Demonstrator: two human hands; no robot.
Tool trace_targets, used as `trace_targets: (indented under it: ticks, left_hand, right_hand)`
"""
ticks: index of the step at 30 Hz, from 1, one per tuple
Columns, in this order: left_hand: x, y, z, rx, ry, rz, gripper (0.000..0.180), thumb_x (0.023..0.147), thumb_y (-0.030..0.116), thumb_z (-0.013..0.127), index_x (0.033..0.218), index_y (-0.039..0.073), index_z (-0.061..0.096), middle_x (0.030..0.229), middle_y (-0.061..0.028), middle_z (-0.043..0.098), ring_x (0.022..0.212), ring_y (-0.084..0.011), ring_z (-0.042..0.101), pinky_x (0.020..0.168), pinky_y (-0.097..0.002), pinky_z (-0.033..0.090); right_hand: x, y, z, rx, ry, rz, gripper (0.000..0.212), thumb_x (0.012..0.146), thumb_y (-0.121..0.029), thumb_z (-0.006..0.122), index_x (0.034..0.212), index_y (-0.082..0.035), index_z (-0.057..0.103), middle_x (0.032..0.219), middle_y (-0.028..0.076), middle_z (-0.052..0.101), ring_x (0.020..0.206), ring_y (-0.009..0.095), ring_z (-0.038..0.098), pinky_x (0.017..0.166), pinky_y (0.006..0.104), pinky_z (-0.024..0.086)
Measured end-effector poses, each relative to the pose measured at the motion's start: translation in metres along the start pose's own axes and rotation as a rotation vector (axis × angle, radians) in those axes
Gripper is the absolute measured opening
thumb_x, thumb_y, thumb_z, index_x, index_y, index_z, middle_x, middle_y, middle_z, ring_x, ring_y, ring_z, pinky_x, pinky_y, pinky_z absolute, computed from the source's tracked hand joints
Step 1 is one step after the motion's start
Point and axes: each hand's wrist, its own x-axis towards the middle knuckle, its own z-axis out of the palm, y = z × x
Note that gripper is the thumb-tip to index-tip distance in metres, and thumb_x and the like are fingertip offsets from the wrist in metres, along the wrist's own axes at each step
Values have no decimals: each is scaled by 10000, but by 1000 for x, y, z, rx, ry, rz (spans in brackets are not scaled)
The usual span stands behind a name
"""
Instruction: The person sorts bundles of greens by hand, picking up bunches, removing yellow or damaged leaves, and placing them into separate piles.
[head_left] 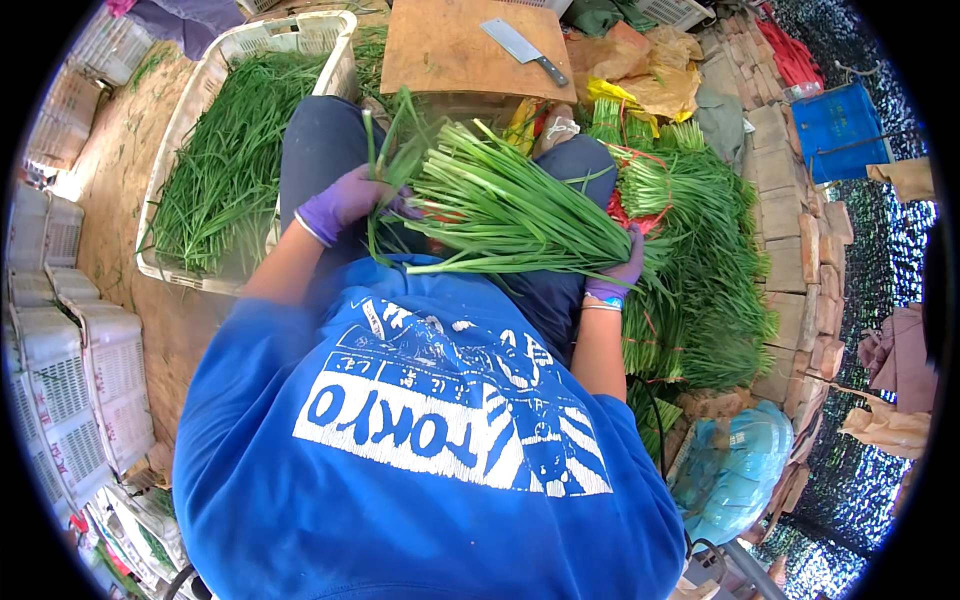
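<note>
Green stalk bunch (520, 210): held slantwise above the lap (545, 305), pale ends toward the left, thinner leaves toward the right. Wrapped at the right end by the purple-gloved right grip (625, 265), thumb on top. Pinching a few loose strands (405, 155) with the purple-gloved left grip (345, 203), just beside the pale ends. Left of the lap, white crate (344, 60) heaped with loose greens (240, 150). Ahead, wooden tabletop (430, 45) with a cleaver (515, 43) lying on it, blade toward the left, black handle toward the right. Right of the lap, red-banded green bundles (690, 270) packed close together. At lower right, blue plastic bag (735, 470), near the bundles.
</note>
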Motion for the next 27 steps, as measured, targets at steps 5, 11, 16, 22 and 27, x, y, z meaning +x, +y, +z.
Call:
trace_targets:
  ticks: [5, 11, 16, 22, 27]
  left_hand:
    - [-1, -9, -26, -487, 84, 393, 208, 674, 117, 403, 656, -52, 522, 678, -167, 562, 627, -254, 569, 606, -335, 482]
    - [-3, 9, -42, -919, 400, 382, 246, 734, 118, 472, 883, -60, 552, 568, -26, 460, 516, -139, 446, 718, -362, 449]
    - [-3, 25, 5, -93, 85, 110, 465, 704, 112, 629, 1125, -27, 488, 1007, -84, 561, 903, -147, 523, 812, -266, 419]
    - [11, -2, 35, -200, -136, -101, 605, 703, 46, 644, 1240, 13, 368, 967, -77, 596, 839, -138, 576, 714, -223, 464]
    - [-14, 24, 13, 31, -144, -225, 265, 755, 90, 592, 993, 10, 511, 704, -52, 614, 438, -74, 461, 377, -189, 327]
  right_hand:
    - [-2, 1, 10, 10, 79, -14, 145, 866, -184, 458, 886, -50, 510, 637, 7, 503, 620, 166, 534, 638, 357, 488]
    - [6, -1, -4, -34, 48, -63, 146, 868, -175, 449, 883, -47, 517, 658, 16, 534, 619, 167, 539, 634, 350, 489]
    - [0, 0, 9, -5, 20, -30, 149, 869, -176, 443, 853, -52, 523, 645, 17, 532, 615, 169, 541, 659, 363, 496]
    - [11, -4, -10, 1, 87, 8, 142, 850, -186, 476, 780, -78, 538, 620, 17, 528, 614, 171, 542, 633, 370, 496]
    - [7, -3, -10, -23, 8, 59, 211, 846, -230, 459, 938, -56, 537, 804, 97, 608, 740, 236, 585, 689, 387, 488]
